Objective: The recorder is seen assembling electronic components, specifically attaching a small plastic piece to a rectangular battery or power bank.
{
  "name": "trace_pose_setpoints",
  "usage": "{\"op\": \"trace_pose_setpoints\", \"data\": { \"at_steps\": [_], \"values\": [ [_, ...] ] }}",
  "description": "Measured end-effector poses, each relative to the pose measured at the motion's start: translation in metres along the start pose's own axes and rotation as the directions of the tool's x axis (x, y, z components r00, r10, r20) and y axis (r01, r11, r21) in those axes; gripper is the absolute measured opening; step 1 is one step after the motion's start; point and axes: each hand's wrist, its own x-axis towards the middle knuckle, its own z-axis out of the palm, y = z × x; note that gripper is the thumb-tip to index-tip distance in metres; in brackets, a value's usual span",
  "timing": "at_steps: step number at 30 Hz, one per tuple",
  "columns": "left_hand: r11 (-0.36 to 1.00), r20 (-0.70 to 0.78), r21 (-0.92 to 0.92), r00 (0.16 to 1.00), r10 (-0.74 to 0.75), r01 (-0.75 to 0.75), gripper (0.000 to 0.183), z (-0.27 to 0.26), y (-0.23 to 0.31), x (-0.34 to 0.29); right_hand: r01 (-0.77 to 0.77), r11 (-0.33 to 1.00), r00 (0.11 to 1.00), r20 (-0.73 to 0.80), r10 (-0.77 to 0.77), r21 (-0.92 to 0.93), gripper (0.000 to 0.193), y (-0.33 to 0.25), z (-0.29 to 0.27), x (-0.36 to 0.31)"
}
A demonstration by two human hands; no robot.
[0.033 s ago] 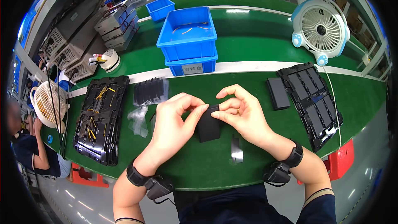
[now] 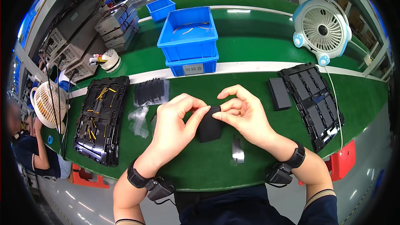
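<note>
A flat black rectangular block (image 2: 210, 130) is between my hands over the middle of the green table, its long side running away from me. My left hand (image 2: 177, 118) pinches its far left corner with thumb and forefinger. At the far right corner, the thumb and a finger of my right hand (image 2: 246, 118) close on the edge, while the forefinger curls free above. Whether a small piece lies under the fingertips cannot be made out. Just right of the block's near end lies a dark strip with a shiny clear end (image 2: 238, 153).
On the left, a black tray (image 2: 79, 141) carries yellow-and-black strips, beside dark sheets (image 2: 151, 92) and crumpled clear film (image 2: 139, 121). Rightward are another black block (image 2: 279, 94) and a tray of blocks (image 2: 318, 139). Blue bins (image 2: 187, 52) and fans (image 2: 323, 29) stand behind; a co-worker (image 2: 39, 150) sits left.
</note>
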Motion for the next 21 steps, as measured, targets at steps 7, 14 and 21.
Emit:
{"op": "trace_pose_setpoints", "data": {
  "at_steps": [7,14,21],
  "values": [
    [0.876,0.116,-0.370,0.951,-0.287,0.310,0.009,-0.002,-0.006,0.004,0.070,0.988,0.997,0.019,-0.068,-0.135,0.029,-0.007,0.002,-0.002],
    [0.999,-0.066,-0.040,0.998,-0.018,0.016,0.008,0.005,0.006,0.003,0.084,0.993,0.996,-0.016,-0.086,-0.087,0.030,-0.002,0.001,0.001],
    [0.654,0.241,-0.603,0.886,-0.396,0.457,0.023,0.001,-0.014,0.006,0.022,0.999,0.999,-0.038,-0.023,-0.037,0.023,0.001,-0.005,0.006]
  ]
}}
